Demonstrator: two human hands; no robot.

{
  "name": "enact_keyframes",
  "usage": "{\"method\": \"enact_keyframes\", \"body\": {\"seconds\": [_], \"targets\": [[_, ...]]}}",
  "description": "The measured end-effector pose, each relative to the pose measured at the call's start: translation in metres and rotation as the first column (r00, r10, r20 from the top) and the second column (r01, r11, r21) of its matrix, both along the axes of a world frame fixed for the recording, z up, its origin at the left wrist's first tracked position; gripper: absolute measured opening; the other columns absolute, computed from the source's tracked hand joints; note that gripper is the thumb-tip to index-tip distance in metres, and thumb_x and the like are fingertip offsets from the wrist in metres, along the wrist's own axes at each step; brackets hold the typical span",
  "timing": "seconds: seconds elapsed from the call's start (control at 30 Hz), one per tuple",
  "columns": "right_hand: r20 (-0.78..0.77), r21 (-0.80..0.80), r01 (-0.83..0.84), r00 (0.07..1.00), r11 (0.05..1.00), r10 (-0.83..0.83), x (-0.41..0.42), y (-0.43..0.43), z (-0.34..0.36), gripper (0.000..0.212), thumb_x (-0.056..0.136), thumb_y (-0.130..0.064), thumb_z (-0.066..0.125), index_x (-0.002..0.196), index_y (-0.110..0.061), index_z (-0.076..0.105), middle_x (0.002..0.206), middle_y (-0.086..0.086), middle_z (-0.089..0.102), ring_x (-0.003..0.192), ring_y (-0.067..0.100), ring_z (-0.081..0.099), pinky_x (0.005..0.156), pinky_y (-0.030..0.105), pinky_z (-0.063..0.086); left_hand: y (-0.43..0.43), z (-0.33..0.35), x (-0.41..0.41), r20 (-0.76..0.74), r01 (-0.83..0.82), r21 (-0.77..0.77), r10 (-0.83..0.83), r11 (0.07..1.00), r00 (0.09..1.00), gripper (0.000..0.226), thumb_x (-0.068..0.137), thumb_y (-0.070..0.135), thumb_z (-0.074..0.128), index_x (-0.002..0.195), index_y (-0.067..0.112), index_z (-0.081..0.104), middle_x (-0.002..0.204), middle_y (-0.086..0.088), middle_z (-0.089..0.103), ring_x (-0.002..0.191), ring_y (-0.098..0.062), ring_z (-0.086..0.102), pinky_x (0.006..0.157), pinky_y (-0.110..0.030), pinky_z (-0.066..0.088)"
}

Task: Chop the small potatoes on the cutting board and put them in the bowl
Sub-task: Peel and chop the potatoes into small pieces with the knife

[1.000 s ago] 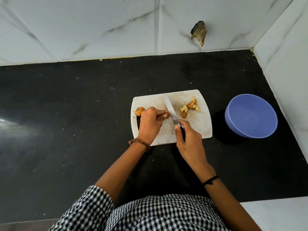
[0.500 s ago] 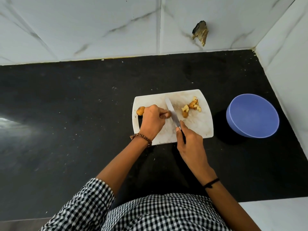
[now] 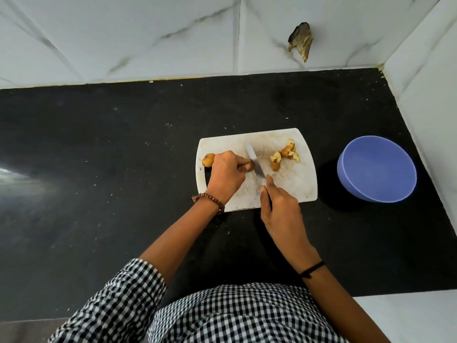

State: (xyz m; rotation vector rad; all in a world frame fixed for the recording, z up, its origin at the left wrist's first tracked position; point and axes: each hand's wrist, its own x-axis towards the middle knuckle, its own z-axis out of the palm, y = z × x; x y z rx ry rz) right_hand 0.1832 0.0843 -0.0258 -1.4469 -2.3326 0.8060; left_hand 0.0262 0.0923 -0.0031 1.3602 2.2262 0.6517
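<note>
Head view caught you partway through the chopping. Your left hand (image 3: 226, 175) had its fingers curled over a potato (image 3: 249, 167) near the middle of the board (image 3: 291, 191), pinning it down. Your right hand (image 3: 282, 209) gripped the knife (image 3: 254, 159) by its mostly hidden handle, forefinger along the spine, with the blade right beside that potato. Whether the edge had bitten in, I could not tell.

Done, by my reading: a small heap of pieces (image 3: 286, 154) lay on the board's far right part. Left to do: the potato in hand, a second potato (image 3: 208, 160) lying whole at the board's left edge beside your knuckles, and the whole transfer. The bowl (image 3: 377, 169) stood apart to the right on the counter (image 3: 123, 194), with no pieces showing inside.

The board was white, flat and round-cornered, scuffed and stained. The potatoes were small, rounded and tan-skinned, and their cut faces looked pale yellow. The blade was slim, pointed bright metal. The bowl was round, smooth and blue, probably plastic. The counter was black and speckled.
</note>
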Motion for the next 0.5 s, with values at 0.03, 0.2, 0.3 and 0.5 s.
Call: {"method": "enact_keyframes", "body": {"seconds": [0.03, 0.2, 0.3, 0.5], "targets": [[0.025, 0.002, -0.009, 1.000, 1.000, 0.009, -0.001, 0.000, 0.000, 0.051, 0.104, -0.032, 0.039, 0.149, -0.008, 0.039, 0.088, 0.008, 0.062, 0.075, 0.018, 0.060, 0.068, 0.037, 0.056, 0.000, 0.001, 0.000, -0.002, 0.003, 0.003, -0.003, 1.000, 1.000, 0.020, 0.090, 0.004, 0.061, 0.103, 0.010, 0.075, 0.097, 0.000, 0.074, 0.088, -0.009, 0.064, 0.068, 0.014, 0.021], [0.058, 0.003, -0.017, 0.998, 1.000, 0.017, -0.004, 0.000, 0.002, 0.050, 0.104, -0.029, 0.040, 0.149, -0.007, 0.039, 0.090, 0.011, 0.064, 0.078, 0.022, 0.063, 0.070, 0.039, 0.058, -0.002, 0.005, -0.002, -0.044, 0.042, 0.015, -0.041, 0.999, 0.998, 0.018, 0.092, 0.007, 0.061, 0.102, 0.011, 0.075, 0.098, 0.001, 0.073, 0.083, 0.000, 0.049, 0.070, 0.016, 0.010], [0.114, 0.001, -0.038, 0.993, 0.999, 0.038, -0.013, 0.006, 0.001, 0.051, 0.105, -0.030, 0.038, 0.151, -0.008, 0.036, 0.094, 0.011, 0.064, 0.082, 0.022, 0.063, 0.074, 0.036, 0.057, -0.003, 0.006, -0.003, -0.050, 0.052, 0.025, -0.051, 0.998, 0.997, 0.017, 0.091, 0.008, 0.062, 0.102, 0.011, 0.075, 0.098, 0.000, 0.073, 0.087, -0.003, 0.055, 0.070, 0.015, 0.010], [0.191, 0.026, -0.083, 0.979, 0.996, 0.077, -0.022, 0.015, 0.001, 0.053, 0.105, -0.032, 0.040, 0.153, -0.011, 0.031, 0.099, 0.009, 0.064, 0.084, 0.020, 0.063, 0.075, 0.034, 0.056, -0.004, 0.005, -0.001, 0.008, 0.020, 0.030, -0.021, 0.999, 1.000, 0.016, 0.090, 0.008, 0.063, 0.102, 0.010, 0.075, 0.097, -0.003, 0.073, 0.089, -0.008, 0.059, 0.070, 0.014, 0.013]]}}
